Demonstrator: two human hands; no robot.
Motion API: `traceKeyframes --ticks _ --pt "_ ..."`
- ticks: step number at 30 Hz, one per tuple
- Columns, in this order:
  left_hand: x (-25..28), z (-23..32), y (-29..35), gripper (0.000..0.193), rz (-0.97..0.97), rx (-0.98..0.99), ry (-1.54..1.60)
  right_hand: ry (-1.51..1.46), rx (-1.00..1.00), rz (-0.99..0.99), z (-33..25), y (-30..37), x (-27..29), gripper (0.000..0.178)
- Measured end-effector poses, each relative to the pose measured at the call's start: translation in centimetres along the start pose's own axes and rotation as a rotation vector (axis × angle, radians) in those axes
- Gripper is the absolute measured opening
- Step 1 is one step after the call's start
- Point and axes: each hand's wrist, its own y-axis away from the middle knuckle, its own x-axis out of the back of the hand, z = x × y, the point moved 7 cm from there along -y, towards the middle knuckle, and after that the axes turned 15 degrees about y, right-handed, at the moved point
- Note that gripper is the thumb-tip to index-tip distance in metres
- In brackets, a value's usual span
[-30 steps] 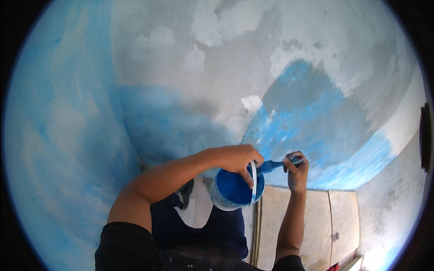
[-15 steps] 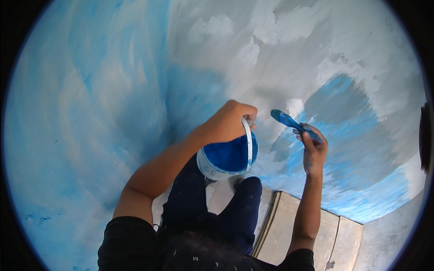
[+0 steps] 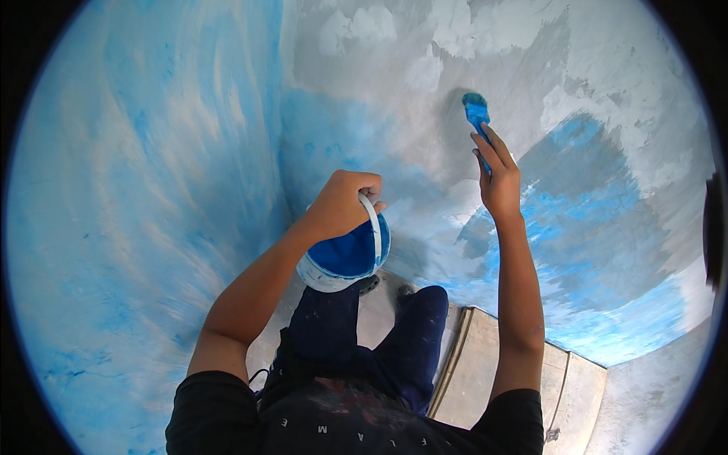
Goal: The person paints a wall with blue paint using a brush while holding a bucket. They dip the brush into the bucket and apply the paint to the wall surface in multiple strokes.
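My left hand (image 3: 343,199) is closed around the white handle of a paint bucket (image 3: 334,282), which hangs in front of my legs. Blue paint (image 3: 343,254) shows inside it, and its pale outer side is smeared with blue. In my right hand (image 3: 498,173) is a blue-stained paintbrush (image 3: 476,112), gripped by its handle with the bristles pointing up. The brush is at a grey, unevenly coated part of the wall (image 3: 394,91); whether the bristles touch it I cannot tell.
To the left a second wall (image 3: 136,189) carries streaky light blue paint and meets the first in a corner. Bright blue strokes (image 3: 607,227) cover the wall's lower right. Beige panels (image 3: 478,364) lie low on the right, beside my legs. A dark object (image 3: 713,231) juts in at the right edge.
My right hand has raised the paintbrush up and slightly left, turning the bristles upward close to the grey wall. The bucket in my left hand has shifted left.
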Motion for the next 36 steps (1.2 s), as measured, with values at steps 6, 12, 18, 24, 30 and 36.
traceKeyframes --ticks 6,12,18,24,30,36 --pt "-0.3 0.4 -0.5 0.042 0.0 0.023 0.025 -0.002 0.049 -0.328 -0.1 7.6 -6.8 0.025" --pt "-0.4 -0.2 -1.4 0.045 -0.029 0.025 0.07 -0.125 -0.08 -0.118 3.0 2.5 -1.7 0.025" --pt "-1.0 -0.8 -1.5 0.046 -0.037 0.029 0.07 0.049 -0.139 0.114 5.1 2.6 1.1 0.025" --pt "-2.3 -1.0 -1.4 0.044 -0.089 0.054 0.102 -0.11 -0.121 -0.248 3.8 7.4 -1.7 0.026" --pt "-4.8 -0.7 -1.2 0.037 -0.147 0.066 0.098 0.001 -0.272 0.249 8.9 3.5 5.3 0.027" --pt "-6.5 -1.3 0.5 0.034 -0.184 0.081 0.072 -0.102 -0.167 -0.248 6.7 9.2 0.8 0.027"
